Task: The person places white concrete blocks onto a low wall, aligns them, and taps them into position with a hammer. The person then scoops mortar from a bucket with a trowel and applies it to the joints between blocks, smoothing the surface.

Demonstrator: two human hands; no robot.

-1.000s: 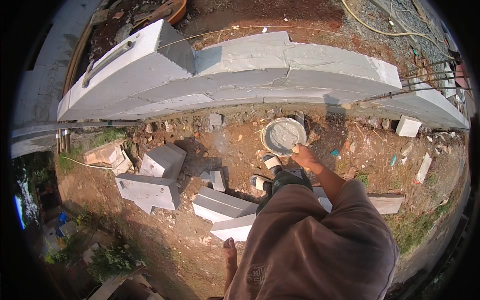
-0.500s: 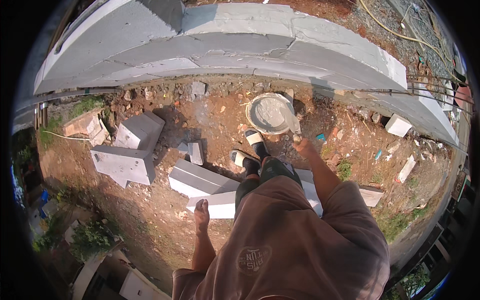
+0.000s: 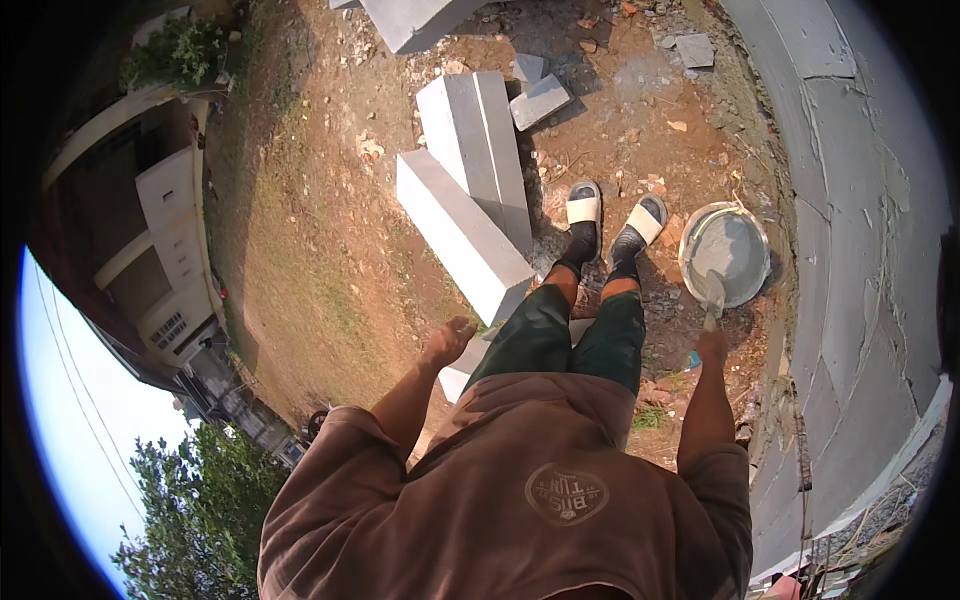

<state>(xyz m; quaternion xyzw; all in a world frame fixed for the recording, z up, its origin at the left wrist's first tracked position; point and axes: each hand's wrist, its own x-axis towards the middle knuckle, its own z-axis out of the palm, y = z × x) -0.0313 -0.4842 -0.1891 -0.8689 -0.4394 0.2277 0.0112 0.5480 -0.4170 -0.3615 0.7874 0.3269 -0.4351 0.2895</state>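
My right hand (image 3: 712, 345) is closed round the handle of a trowel (image 3: 715, 290). Its mortar-smeared blade reaches over the near rim of a round bucket (image 3: 766, 268) that holds wet grey mortar (image 3: 735, 245). My left hand (image 3: 450, 340) hangs in the air with its fingers curled in and nothing visible in them. It is nearest to a long pale building block (image 3: 460, 215) on the ground. A second long block (image 3: 480, 140) lies against that one, farther off.
A wall of grey blocks (image 3: 860, 200) curves along my right side, just past the bucket. Small block pieces (image 3: 540, 102) and a larger block (image 3: 415, 20) lie ahead on the bare soil. My sandalled feet stand between the long blocks and the bucket. A building (image 3: 165, 240) is at far left.
I have turned left, so the wall has swung from ahead to my right side. The trowel is still in my right hand at the bucket. My left hand still hangs by the blocks.
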